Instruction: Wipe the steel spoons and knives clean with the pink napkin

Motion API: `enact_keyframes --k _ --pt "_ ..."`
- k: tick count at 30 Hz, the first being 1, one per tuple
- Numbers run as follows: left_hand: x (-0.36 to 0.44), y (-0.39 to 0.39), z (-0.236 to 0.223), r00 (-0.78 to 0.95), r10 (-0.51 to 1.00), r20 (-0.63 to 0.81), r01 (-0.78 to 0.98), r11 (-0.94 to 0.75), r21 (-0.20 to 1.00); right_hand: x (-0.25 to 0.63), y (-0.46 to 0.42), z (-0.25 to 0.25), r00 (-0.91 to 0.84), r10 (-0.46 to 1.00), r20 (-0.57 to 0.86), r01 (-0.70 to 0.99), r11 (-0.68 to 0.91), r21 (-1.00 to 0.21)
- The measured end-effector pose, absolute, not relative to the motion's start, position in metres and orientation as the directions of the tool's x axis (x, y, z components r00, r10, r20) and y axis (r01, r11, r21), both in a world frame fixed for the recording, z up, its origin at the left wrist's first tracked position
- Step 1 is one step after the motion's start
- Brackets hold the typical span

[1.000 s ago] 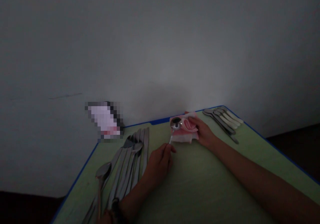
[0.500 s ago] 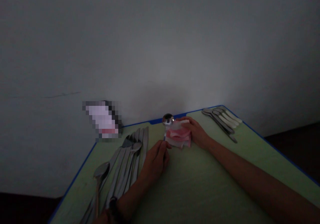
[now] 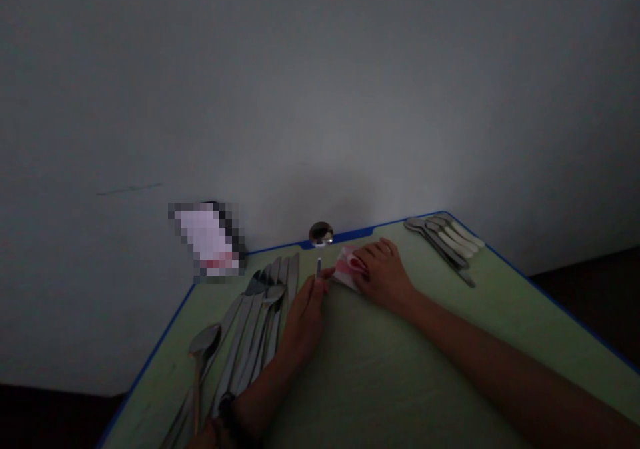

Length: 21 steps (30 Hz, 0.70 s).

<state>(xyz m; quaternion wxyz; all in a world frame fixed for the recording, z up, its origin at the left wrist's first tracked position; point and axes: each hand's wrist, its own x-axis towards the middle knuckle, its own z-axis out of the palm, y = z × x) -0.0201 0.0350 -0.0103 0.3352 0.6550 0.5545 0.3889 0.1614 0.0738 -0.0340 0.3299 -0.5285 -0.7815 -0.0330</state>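
Observation:
My left hand (image 3: 306, 312) pinches the handle of a metal spoon (image 3: 321, 235) and holds it upright, bowl at the top, above the green table (image 3: 400, 369). Just right of it, my right hand (image 3: 385, 274) lies over a folded pink and white cloth (image 3: 346, 267) on the table, fingers curled onto the cloth. The cloth's left edge sits close to the spoon's handle.
A row of several knives, forks and spoons (image 3: 250, 332) lies at the table's left. Several spoons with pale handles (image 3: 447, 239) lie at the far right corner. A blurred-out object (image 3: 207, 241) stands at the back left. A grey wall runs behind the blue-edged table.
The spoon's bowl has come off the cloth and swung left and upright. My right hand and the cloth have slid left, the hand now covering most of the cloth.

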Motion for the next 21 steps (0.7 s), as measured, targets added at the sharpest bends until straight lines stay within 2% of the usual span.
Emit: enact_keyframes --k 6,10,14,18,19,21 --pt "-0.022 0.037 -0.014 0.134 0.980 0.146 0.444 -0.191 0.875 0.162 0.075 -0.029 -0.232 0.758 0.609 0.847 0.465 -0.256" --pt "-0.022 0.037 -0.014 0.135 0.980 0.145 0.426 -0.190 0.885 0.160 0.074 -0.029 -0.271 0.763 0.587 0.817 0.505 -0.280" --pt "-0.020 0.038 -0.012 0.080 0.988 0.135 0.470 -0.157 0.868 0.158 0.071 -0.029 -0.398 0.717 0.572 0.747 0.615 -0.252" --pt "-0.019 0.039 -0.013 0.078 0.972 0.220 0.427 -0.232 0.874 0.157 0.067 -0.025 -0.510 0.670 0.540 0.656 0.709 -0.260" --pt "-0.020 0.040 -0.014 0.075 0.969 0.236 0.417 -0.245 0.875 0.157 0.066 -0.024 -0.494 0.676 0.547 0.649 0.705 -0.287" --pt "-0.020 0.039 -0.015 0.083 0.971 0.226 0.424 -0.240 0.873 0.158 0.068 -0.023 -0.352 0.722 0.596 0.685 0.632 -0.361"
